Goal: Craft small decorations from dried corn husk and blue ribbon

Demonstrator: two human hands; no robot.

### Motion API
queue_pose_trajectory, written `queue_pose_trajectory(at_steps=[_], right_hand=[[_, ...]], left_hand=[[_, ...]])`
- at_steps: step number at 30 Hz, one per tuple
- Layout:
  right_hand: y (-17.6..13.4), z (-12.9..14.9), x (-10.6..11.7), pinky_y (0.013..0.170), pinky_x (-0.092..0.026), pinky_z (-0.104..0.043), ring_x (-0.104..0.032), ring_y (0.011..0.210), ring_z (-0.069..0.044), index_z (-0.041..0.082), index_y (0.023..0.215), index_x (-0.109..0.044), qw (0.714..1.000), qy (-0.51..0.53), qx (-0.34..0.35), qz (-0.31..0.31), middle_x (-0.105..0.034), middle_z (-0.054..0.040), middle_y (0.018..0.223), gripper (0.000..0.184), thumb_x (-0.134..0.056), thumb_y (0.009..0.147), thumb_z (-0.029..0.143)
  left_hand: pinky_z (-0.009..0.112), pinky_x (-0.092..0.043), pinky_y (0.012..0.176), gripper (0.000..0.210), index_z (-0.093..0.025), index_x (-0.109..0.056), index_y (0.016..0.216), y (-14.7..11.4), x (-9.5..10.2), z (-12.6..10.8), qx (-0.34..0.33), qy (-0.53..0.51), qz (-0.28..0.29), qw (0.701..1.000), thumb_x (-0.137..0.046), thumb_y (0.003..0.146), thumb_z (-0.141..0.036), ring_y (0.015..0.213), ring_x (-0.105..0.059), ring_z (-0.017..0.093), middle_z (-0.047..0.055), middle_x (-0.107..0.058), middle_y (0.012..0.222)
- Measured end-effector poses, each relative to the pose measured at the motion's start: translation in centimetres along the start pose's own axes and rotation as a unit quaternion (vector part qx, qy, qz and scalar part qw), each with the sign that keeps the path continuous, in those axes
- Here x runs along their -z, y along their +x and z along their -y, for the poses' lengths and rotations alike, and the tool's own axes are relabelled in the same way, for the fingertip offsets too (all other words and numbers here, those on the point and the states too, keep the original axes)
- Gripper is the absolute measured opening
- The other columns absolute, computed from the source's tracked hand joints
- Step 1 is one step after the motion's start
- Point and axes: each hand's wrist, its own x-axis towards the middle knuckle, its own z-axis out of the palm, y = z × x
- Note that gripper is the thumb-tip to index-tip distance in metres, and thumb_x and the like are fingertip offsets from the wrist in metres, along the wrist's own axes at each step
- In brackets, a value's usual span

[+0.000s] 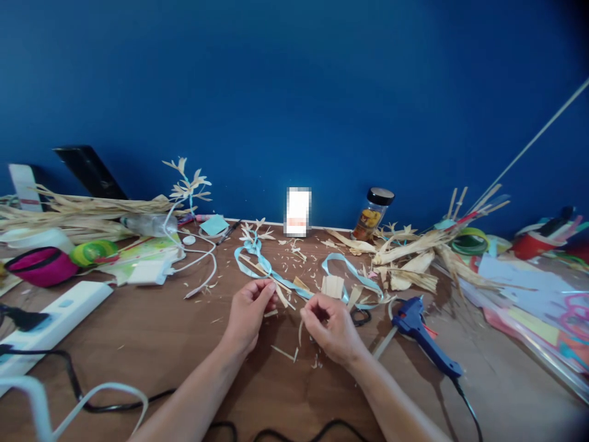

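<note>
My left hand [251, 312] is closed in a pinch above the middle of the table; what lies between its fingertips is too small to make out. Opposite it, my right hand [332, 328] is also closed, and a thin strip of dried husk [300, 333] hangs from its fingertips. Just beyond both hands, a light blue ribbon [271, 271] runs in loops across the tabletop. A husk flower [255, 232] lies at the ribbon's left end. Behind my right hand is a wider piece of pale husk [332, 286]. Small husk scraps [284, 352] are scattered between and below my hands.
A blue glue gun [426, 337] lies right of my right hand, its cord trailing forward. Dried husks [414, 255] and a black-lidded jar [370, 215] stand behind it. At left are a power strip [69, 313], a white charger [150, 271] and another husk flower [191, 184].
</note>
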Motion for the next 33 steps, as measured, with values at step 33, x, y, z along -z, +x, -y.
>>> queue_pose_trajectory(at_steps=[33], right_hand=[[0.3, 0.0, -0.8, 0.047, -0.033, -0.018, -0.042, 0.049, -0.009, 0.017, 0.071, -0.058, 0.996, 0.062, -0.057, 0.011, -0.051, 0.0034, 0.055, 0.016, -0.05, 0.08, 0.027]], left_hand=[[0.016, -0.042, 0.053, 0.017, -0.015, -0.061, 0.081, -1.3, -1.0, 0.5, 0.014, 0.03, 0.126, 0.992, -0.066, 0.067, -0.024, 0.057, -0.051, 0.008, -0.002, -0.058, 0.066]])
